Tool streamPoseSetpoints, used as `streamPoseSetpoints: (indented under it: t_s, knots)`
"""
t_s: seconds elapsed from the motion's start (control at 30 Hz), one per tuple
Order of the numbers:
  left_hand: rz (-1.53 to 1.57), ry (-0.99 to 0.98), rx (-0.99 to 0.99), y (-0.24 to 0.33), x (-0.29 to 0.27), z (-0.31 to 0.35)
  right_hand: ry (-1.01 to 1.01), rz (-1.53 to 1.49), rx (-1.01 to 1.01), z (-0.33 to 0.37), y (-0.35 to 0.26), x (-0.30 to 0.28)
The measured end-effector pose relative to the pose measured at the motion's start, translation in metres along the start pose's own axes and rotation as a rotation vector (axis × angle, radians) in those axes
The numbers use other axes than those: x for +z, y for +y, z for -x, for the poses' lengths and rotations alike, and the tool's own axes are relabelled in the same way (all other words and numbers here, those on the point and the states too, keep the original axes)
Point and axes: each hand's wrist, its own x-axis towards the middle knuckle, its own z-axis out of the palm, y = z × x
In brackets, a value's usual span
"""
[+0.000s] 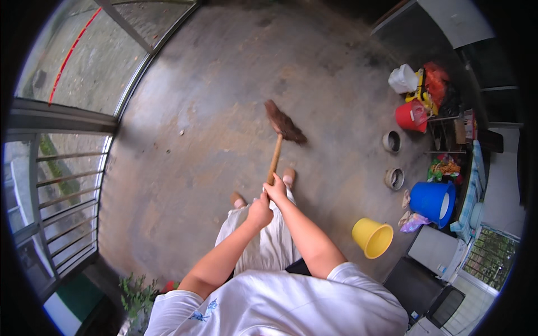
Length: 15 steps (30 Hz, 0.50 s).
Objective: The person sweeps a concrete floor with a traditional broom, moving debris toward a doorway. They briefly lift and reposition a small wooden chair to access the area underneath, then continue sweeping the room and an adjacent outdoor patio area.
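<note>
A broom with a brown bristle head [284, 123] and a light wooden handle [274, 158] slants down in front of me. Its bristles meet the bare floor ahead of my feet. Higher on the handle, nearer my body, my left hand [260, 211] is wrapped round the stick. My right hand [275, 189] grips it just below, closer to the bristles, almost touching the left. The top end of the handle is hidden behind my hands and arms.
A yellow bucket [372, 238] stands to my right, with a blue bucket [432, 203] beyond it. Two round pots [394, 178], a red bucket [411, 116] and a white bucket [403, 79] line the right side. Glazed doors with a barred railing [73, 193] bound the left. Small debris [181, 133] dots the floor.
</note>
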Motion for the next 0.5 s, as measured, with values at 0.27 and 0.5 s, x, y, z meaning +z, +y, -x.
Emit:
streamPoseSetpoints:
  t_s: [0.27, 0.5]
  knots:
    - [0.010, -0.188, 0.065, 0.089, 0.113, -0.115, 0.202, -0.006, 0.197, -0.114, 0.109, -0.122]
    - [-0.039, -0.220, -0.099, 0.092, 0.117, -0.077, 0.021, -0.130, 0.137, -0.071, 0.123, -0.094]
